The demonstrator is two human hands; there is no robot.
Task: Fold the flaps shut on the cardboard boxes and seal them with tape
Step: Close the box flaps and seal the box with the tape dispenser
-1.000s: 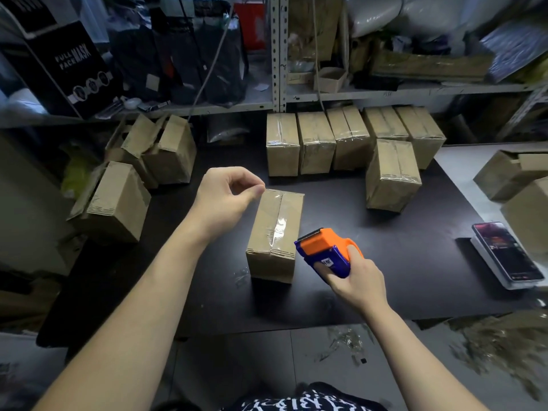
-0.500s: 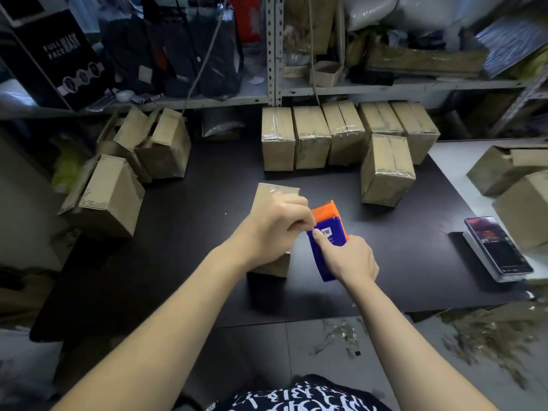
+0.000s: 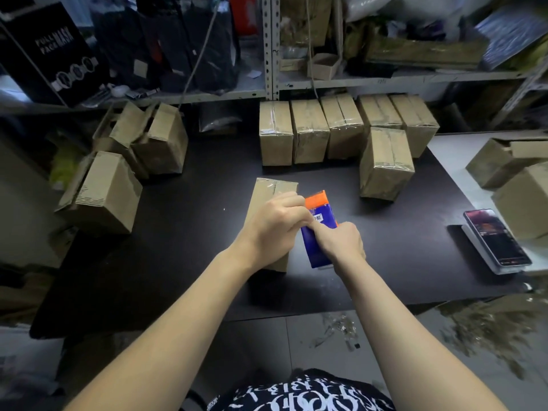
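Note:
A taped cardboard box (image 3: 268, 188) lies on the black table (image 3: 184, 232) in the middle, mostly hidden behind my left hand (image 3: 272, 226). My right hand (image 3: 341, 243) grips an orange and blue tape dispenser (image 3: 318, 229) just right of the box. My left hand's curled fingers meet the dispenser's upper end, seemingly pinching at the tape there; the tape itself is hidden. Sealed boxes (image 3: 308, 132) stand in a row at the back, with one more (image 3: 385, 164) in front of them.
Open-flapped boxes (image 3: 109, 191) stand at the left, more boxes (image 3: 516, 185) on the white surface at the right. A phone (image 3: 496, 240) lies at the table's right edge. Cluttered metal shelving (image 3: 268, 48) rises behind. Tape scraps litter the floor.
My left hand left the box top and came to the dispenser's front end. My right hand turned the dispenser upright beside the box. Since half a second ago, little moved.

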